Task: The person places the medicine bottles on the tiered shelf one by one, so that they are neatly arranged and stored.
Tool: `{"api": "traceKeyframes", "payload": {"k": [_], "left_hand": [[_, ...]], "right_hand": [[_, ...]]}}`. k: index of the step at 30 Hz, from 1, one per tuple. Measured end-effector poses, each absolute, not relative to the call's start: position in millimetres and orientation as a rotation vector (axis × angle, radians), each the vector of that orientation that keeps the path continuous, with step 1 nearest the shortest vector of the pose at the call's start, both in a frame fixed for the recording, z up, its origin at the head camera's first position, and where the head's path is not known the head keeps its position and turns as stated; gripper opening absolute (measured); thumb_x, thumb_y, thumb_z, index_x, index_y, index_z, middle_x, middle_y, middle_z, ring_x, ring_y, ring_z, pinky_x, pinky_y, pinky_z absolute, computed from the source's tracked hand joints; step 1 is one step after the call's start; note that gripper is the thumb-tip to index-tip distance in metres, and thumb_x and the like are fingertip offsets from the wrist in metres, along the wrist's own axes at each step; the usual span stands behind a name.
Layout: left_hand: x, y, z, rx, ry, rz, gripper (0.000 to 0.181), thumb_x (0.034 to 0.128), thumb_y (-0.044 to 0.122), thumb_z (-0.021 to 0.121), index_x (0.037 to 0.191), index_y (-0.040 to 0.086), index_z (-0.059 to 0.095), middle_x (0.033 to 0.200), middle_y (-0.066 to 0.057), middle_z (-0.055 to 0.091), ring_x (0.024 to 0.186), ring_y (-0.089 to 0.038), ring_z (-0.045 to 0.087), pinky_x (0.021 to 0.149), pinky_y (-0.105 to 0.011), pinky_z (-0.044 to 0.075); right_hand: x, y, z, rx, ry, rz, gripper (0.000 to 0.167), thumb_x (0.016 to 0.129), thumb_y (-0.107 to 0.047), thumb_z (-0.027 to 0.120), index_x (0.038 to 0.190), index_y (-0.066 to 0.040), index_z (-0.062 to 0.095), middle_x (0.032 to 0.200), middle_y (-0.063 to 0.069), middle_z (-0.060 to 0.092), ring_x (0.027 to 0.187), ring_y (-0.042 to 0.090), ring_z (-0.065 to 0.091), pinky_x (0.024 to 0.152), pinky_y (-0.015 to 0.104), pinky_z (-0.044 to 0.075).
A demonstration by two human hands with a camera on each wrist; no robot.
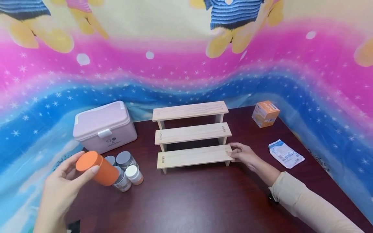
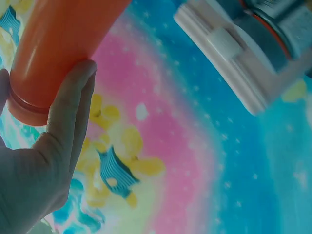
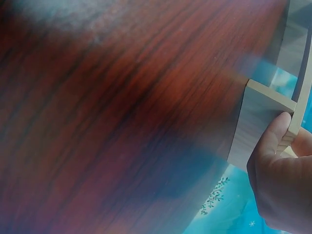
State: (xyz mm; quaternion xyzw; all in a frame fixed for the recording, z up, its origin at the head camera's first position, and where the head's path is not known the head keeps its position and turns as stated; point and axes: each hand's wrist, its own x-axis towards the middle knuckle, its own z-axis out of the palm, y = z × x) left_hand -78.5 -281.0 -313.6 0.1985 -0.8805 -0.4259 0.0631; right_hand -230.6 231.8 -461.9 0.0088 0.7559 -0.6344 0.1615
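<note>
An orange bottle [image 1: 106,171] with an orange lid is held in my left hand [image 1: 62,184], tilted and lifted in front of several smaller jars. The left wrist view shows the thumb and fingers around the lid end of the orange bottle [image 2: 63,48]. My right hand [image 1: 244,156] grips the right end of the lowest step of a three-tier wooden rack [image 1: 192,157]. In the right wrist view, the thumb of the right hand [image 3: 282,180] presses the board's edge beside the rack's end support [image 3: 261,122].
Grey-lidded jars [image 1: 124,159] and a white-lidded jar [image 1: 134,174] stand left of the rack. Behind them sits a pale pink lidded box [image 1: 105,126]. At the right are an orange-and-white carton [image 1: 265,114] and a flat white packet [image 1: 286,154]. A printed cloth hangs behind the dark table [image 1: 186,200].
</note>
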Motion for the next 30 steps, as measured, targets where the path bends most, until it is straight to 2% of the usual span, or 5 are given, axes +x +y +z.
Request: {"api": "traceKeyframes", "payload": {"k": [5,9,14,20,30], "left_hand": [[-101.8,-265.6,-302.1,0.391,-2.593,-1.294,0.067,0.0794,0.039,0.074,0.139,0.023,0.048,0.128,0.001,0.058,0.096,0.012,0.053,0.070,-0.008,0.046],[-120.8,-252.5,-294.2,0.223,-2.573,-1.323,0.065,0.0815,0.033,0.074,0.139,0.015,0.048,0.128,-0.005,0.057,0.107,-0.003,0.057,0.075,-0.006,0.045],[-142.2,-237.8,-285.0,0.089,-2.587,-1.418,0.068,0.0845,0.034,0.071,0.141,0.010,0.043,0.137,-0.017,0.049,0.123,-0.032,0.049,0.078,-0.006,0.045],[-166.1,-218.9,-282.4,-0.013,-2.600,-1.484,0.069,0.0842,0.035,0.071,0.140,0.007,0.043,0.135,-0.014,0.051,0.123,-0.030,0.050,0.084,-0.012,0.047],[-193.6,-189.7,-274.3,-0.117,-2.581,-1.510,0.070,0.0799,0.036,0.075,0.138,0.008,0.046,0.132,-0.011,0.055,0.122,-0.026,0.053,0.098,-0.037,0.045]], "right_hand": [[-232.0,230.7,-462.9,0.026,2.144,-1.821,0.062,0.087,-0.002,0.062,0.140,0.008,0.032,0.081,0.002,0.060,0.075,0.011,0.061,0.069,0.027,0.055],[-232.9,231.3,-462.6,0.024,2.146,-1.823,0.062,0.087,-0.003,0.062,0.140,0.008,0.032,0.080,0.001,0.060,0.075,0.011,0.061,0.069,0.027,0.056],[-231.7,231.4,-463.0,0.031,2.169,-1.810,0.062,0.087,-0.004,0.063,0.140,0.008,0.033,0.080,0.002,0.060,0.074,0.012,0.061,0.069,0.028,0.055],[-231.3,230.8,-462.4,0.028,2.169,-1.811,0.061,0.087,-0.003,0.063,0.139,0.008,0.033,0.082,0.004,0.060,0.075,0.013,0.061,0.070,0.029,0.056],[-234.6,232.7,-459.5,0.016,2.142,-1.789,0.059,0.086,-0.001,0.063,0.137,0.008,0.034,0.085,0.009,0.060,0.075,0.016,0.062,0.069,0.031,0.056]]}}
